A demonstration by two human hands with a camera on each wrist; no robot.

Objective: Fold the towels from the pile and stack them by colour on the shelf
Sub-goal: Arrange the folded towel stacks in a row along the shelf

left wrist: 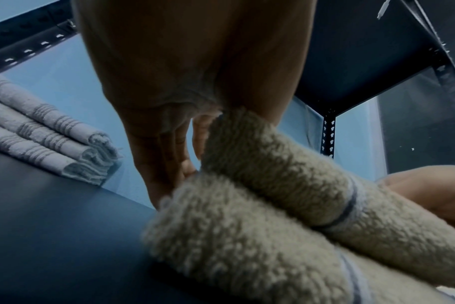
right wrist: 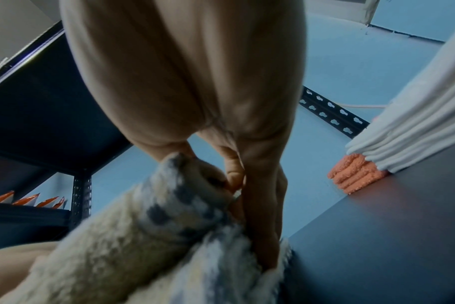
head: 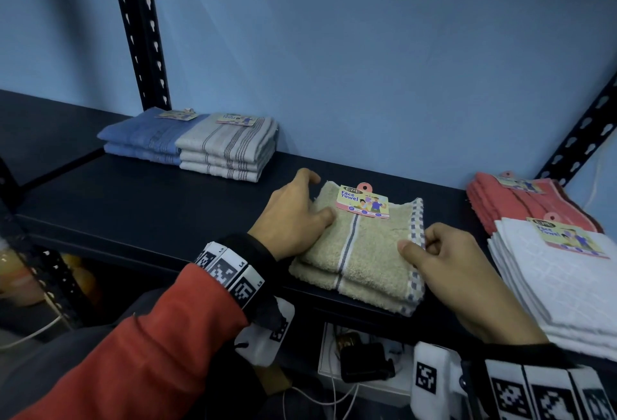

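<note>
Item: beige towels [head: 360,252], two folded, stacked mid-shelf [head: 140,216]. I see my left hand [head: 293,219] gripping the top towel's left edge, my right hand [head: 457,269] pinching its checked right border.

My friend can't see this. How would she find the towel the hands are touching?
On the dark shelf, look at the middle, between the grey striped pile and the white pile. The beige towel lies there, the only one with a checked blue edge.

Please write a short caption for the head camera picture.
Both hands, left and right, set a beige towel on the shelf.
</note>
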